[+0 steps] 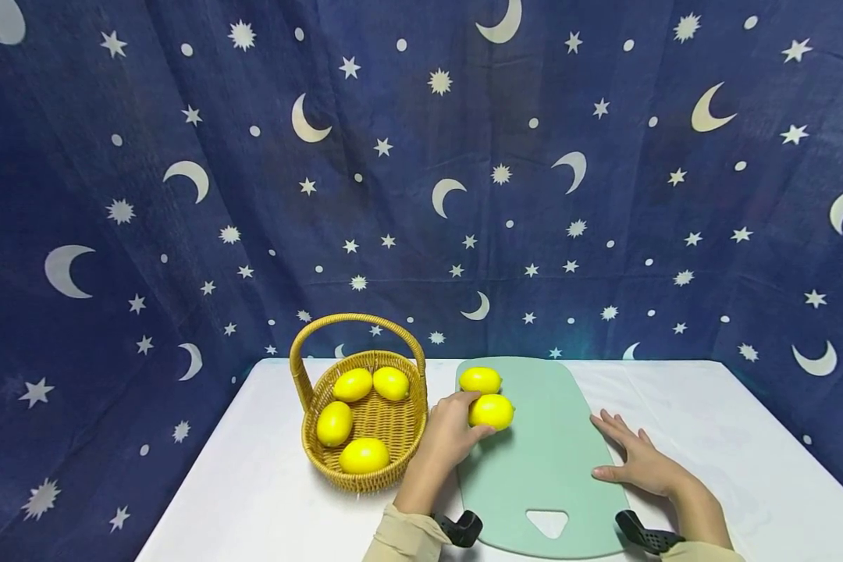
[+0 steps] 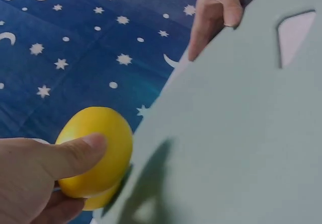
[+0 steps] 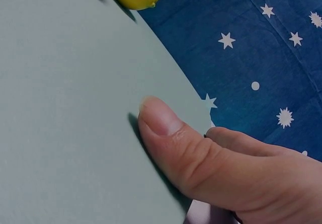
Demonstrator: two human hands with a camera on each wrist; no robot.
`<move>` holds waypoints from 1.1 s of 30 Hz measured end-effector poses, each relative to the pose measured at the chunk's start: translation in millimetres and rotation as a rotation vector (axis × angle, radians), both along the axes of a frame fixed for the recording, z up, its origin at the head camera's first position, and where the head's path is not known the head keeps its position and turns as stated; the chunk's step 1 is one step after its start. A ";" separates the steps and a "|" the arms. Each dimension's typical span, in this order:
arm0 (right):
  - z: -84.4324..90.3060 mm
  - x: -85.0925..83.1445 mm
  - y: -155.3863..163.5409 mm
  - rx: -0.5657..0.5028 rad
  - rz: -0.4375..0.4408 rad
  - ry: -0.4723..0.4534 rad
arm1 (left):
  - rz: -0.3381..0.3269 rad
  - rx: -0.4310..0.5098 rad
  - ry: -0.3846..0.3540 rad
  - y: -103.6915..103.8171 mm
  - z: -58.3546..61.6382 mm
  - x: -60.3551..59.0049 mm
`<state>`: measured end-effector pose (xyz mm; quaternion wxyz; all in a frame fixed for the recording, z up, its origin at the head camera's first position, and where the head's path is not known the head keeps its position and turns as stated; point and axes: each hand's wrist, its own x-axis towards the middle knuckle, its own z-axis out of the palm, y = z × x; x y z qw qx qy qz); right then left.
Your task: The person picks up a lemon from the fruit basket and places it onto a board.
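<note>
My left hand grips a yellow lemon over the left part of a pale green cutting board. In the left wrist view the thumb lies across this lemon, and shadow falls on the board below it. A second lemon rests on the board just behind, partly hidden there by the held one. My right hand is at the board's right edge, fingers spread. Seen from the right wrist, its thumb lies over the board's surface.
Left of the board stands a wicker basket with a tall arched handle; several lemons lie inside. A white cloth covers the table. Behind it hangs a dark blue curtain with moons and stars. The board has a cut-out near its front edge.
</note>
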<state>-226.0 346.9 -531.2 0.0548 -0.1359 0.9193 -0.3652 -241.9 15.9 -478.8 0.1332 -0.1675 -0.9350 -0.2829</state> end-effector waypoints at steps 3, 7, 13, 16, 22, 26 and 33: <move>0.1 -0.9 0.3 0.000 -0.002 0.001 | 0.034 0.048 -0.011 4.0 -11.5 -2.3; 0.3 -1.2 -0.1 0.001 -0.001 0.003 | 0.074 0.118 -0.024 5.7 -23.4 -5.4; -1.2 0.3 -0.9 0.001 -0.002 -0.002 | 0.089 0.180 -0.024 1.9 -37.5 -10.4; -1.3 0.3 -1.0 0.005 -0.008 -0.001 | 0.080 0.205 -0.016 0.5 -41.7 -13.2; -0.5 -0.8 -0.7 0.010 -0.015 0.009 | 0.056 0.241 0.033 -0.8 -47.3 -17.8; -0.3 -0.1 -1.0 0.007 -0.016 0.000 | 0.056 0.258 0.034 -0.9 -48.9 -19.7; -0.8 1.0 -1.1 0.017 -0.021 0.002 | 0.049 0.286 -0.015 -1.6 -48.4 -20.9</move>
